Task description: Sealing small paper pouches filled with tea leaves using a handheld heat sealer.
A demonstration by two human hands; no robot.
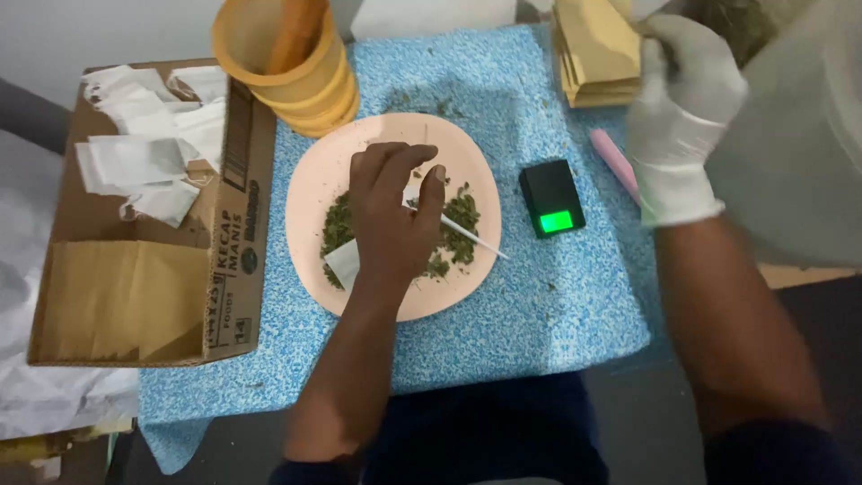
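So from the head view, the left hand (pixel 392 216) is bare and curled over the pink plate (pixel 310 193), pinching a thin white stick (pixel 471 235) between its fingertips, with a small white paper sachet (pixel 342 262) tucked under the palm. Green dried leaf bits (pixel 462 216) sit heaped on the plate on both sides of that hand. Looks to me like the scoop-into-sachet stage; the next move probably needs a careful nudge of leaf toward the sachet's mouth.

The right hand (pixel 680 117) is gloved in white, raised at the brown paper packets (pixel 597 49); it's blurred, so I can't tell if it's gripping anything.

Everything sits on a blue speckled mat (pixel 557 305). A little black scale (pixel 551 198) with a green lit display is just beside the plate, a pink tool (pixel 615 162) near it, stacked orange cups (pixel 296 67) above, and a cardboard box (pixel 148 287) of white sachets on the left.
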